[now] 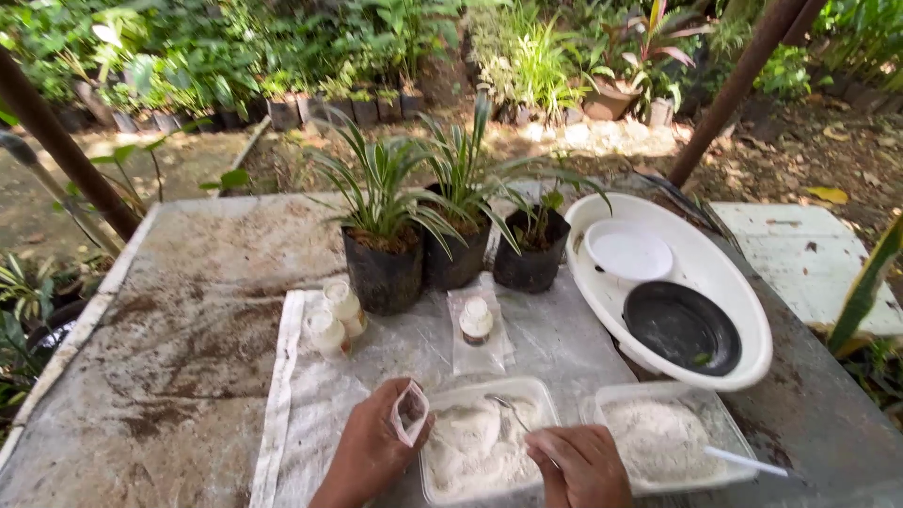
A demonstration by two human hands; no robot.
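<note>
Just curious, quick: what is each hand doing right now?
Left hand: closed around a small plastic bag.
Right hand: holding a spoon in white powder.

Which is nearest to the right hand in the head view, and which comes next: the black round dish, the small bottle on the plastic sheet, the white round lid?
From the right hand, nearest first:
1. Small bottle, ahead and a little left, on the plastic sheet.
2. Black round dish, ahead to the right, inside the white oval basin.
3. White round lid, farther back in the same basin.
</note>
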